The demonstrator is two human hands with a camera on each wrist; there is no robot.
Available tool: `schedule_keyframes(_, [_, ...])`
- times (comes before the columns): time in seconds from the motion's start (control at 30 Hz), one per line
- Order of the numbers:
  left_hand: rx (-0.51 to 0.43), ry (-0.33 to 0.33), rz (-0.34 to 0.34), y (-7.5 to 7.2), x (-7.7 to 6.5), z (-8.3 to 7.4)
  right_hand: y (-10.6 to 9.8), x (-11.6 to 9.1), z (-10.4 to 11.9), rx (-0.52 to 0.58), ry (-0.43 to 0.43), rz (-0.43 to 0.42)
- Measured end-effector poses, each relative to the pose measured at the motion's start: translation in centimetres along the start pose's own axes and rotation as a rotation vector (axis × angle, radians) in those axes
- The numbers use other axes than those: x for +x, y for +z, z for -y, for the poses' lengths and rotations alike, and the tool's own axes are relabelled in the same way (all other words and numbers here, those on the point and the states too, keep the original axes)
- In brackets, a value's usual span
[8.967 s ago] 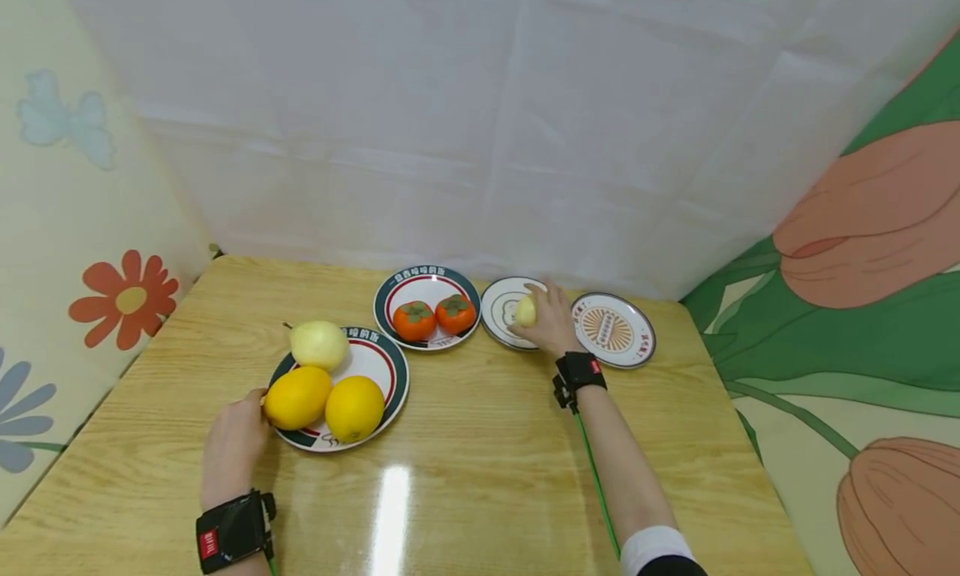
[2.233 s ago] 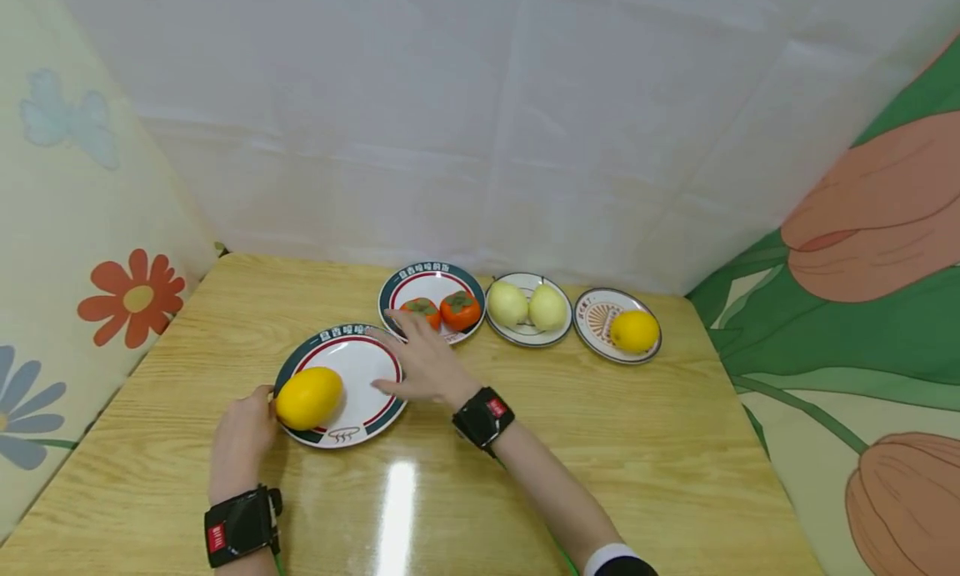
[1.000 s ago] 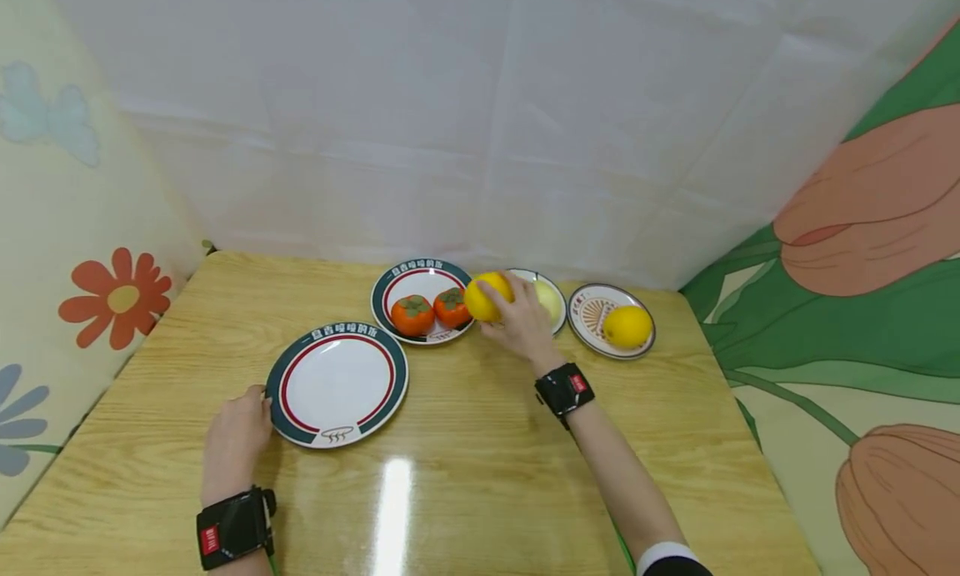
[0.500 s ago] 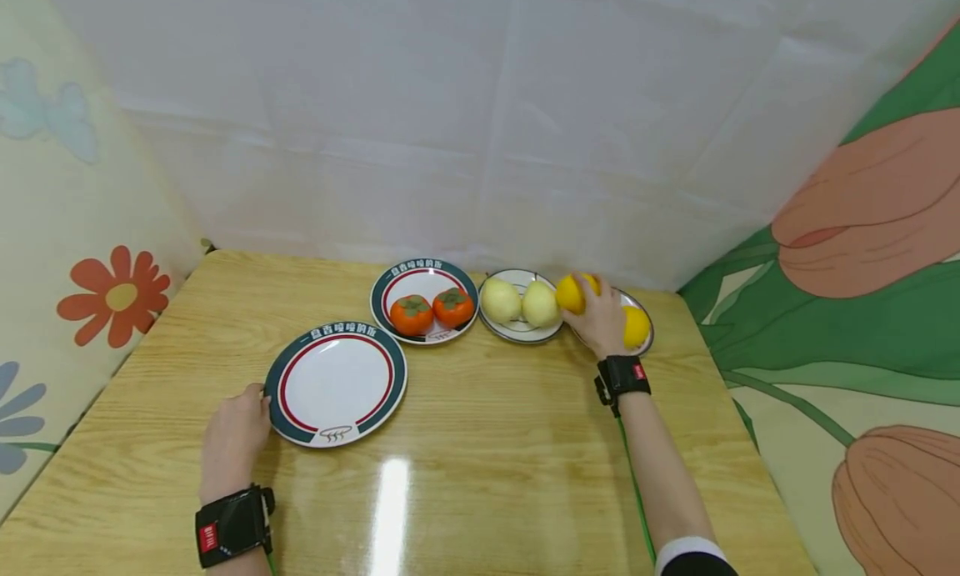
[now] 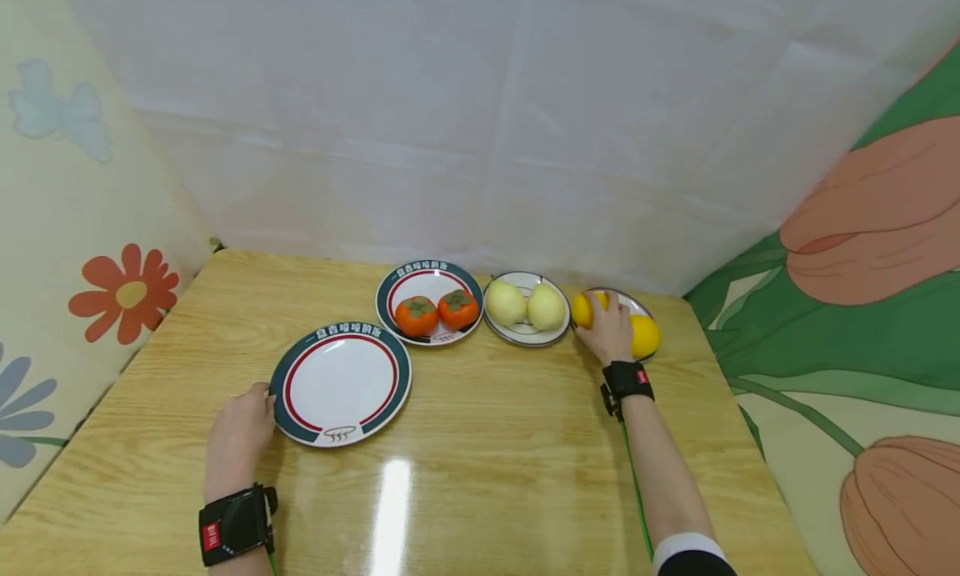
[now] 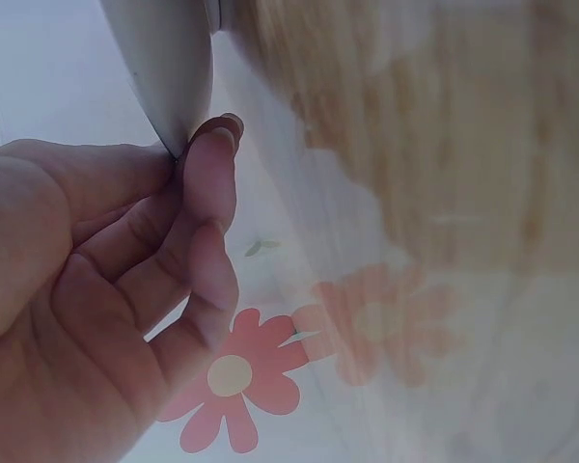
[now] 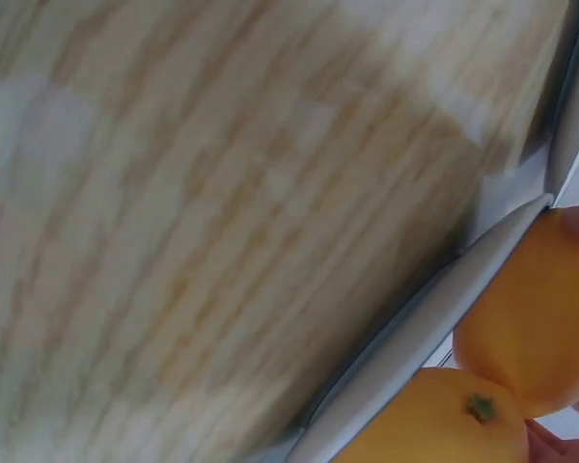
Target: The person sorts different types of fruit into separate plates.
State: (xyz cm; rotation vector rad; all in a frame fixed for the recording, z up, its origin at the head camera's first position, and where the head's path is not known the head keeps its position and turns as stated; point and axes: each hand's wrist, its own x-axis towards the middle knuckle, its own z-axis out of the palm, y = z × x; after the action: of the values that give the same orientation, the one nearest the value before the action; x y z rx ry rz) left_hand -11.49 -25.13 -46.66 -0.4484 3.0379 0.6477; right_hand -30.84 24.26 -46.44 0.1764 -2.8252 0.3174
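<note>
My left hand (image 5: 242, 433) pinches the left rim of a large plate (image 5: 341, 384) with a dark green border and a red ring; its face is bare. In the left wrist view, thumb and fingertips meet on the plate's edge (image 6: 164, 72). At the far right, my right hand (image 5: 611, 330) grips a yellow-orange orange (image 5: 584, 309) over the small dark-rimmed plate (image 5: 626, 299). A second orange (image 5: 645, 336) lies on that plate beside the hand. The right wrist view shows the gripped orange (image 7: 531, 313) against the other one (image 7: 434, 424), within the plate's rim (image 7: 405, 362).
Two persimmons (image 5: 417, 317) sit on a green-bordered plate (image 5: 397, 280) at the back. Beside it, two pale yellow pears (image 5: 546, 308) share a small white plate (image 5: 525, 338). A white sheet (image 5: 480, 142) rises behind the wooden table (image 5: 487, 476).
The pears and oranges have gone from the large plate to the two small plates. Lately my right hand carried the last orange rightward and lowered it at the far-right plate. My left hand stayed at the rim.
</note>
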Motion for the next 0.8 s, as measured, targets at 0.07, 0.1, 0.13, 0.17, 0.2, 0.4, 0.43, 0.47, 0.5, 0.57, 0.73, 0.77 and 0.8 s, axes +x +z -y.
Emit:
schedule_keyframes(0.07, [-0.005,0.007,0.0,0.0,0.0,0.0,0.1,-0.1,-0.1,-0.008,0.003,-0.001])
schedule_keyframes(0.1, [-0.006,0.009,0.0,-0.1,0.0,0.1,0.1,-0.1,-0.2,-0.011,0.001,-0.002])
schedule_keyframes(0.13, [-0.006,0.011,-0.003,0.0,0.0,0.1,0.2,-0.2,-0.2,-0.015,-0.001,-0.003])
schedule_keyframes(0.17, [-0.007,0.011,-0.006,0.0,0.0,0.1,0.2,-0.2,-0.2,-0.022,-0.007,-0.005])
schedule_keyframes(0.2, [-0.007,0.009,-0.004,0.0,0.0,0.1,0.2,-0.2,-0.3,-0.028,-0.011,-0.004])
schedule_keyframes(0.4, [-0.002,0.015,-0.021,0.1,0.1,0.0,0.0,-0.5,-0.1,-0.038,-0.008,0.017])
schedule_keyframes(0.43, [-0.001,0.015,-0.021,0.2,0.1,0.0,-0.1,-0.6,0.1,-0.036,0.001,0.023])
schedule_keyframes(0.47, [-0.001,0.011,-0.016,0.2,0.1,0.0,-0.2,-0.7,0.4,-0.035,0.01,0.032])
schedule_keyframes(0.5, [-0.001,0.009,-0.015,0.2,0.0,0.0,-0.4,-0.9,0.8,-0.04,0.021,0.044])
schedule_keyframes(0.57, [-0.002,0.005,-0.011,0.1,0.0,0.2,-0.9,-1.3,1.9,-0.054,0.037,0.065])
schedule_keyframes(0.73, [-0.003,0.004,-0.012,0.2,0.0,0.5,-2.0,-2.9,5.5,-0.035,0.007,0.064])
schedule_keyframes(0.77, [-0.002,0.002,-0.009,0.2,0.0,0.5,-2.2,-3.3,6.2,-0.022,-0.008,0.059])
schedule_keyframes(0.8, [-0.001,-0.004,-0.004,0.2,0.0,0.5,-2.3,-3.7,6.9,-0.012,-0.025,0.048])
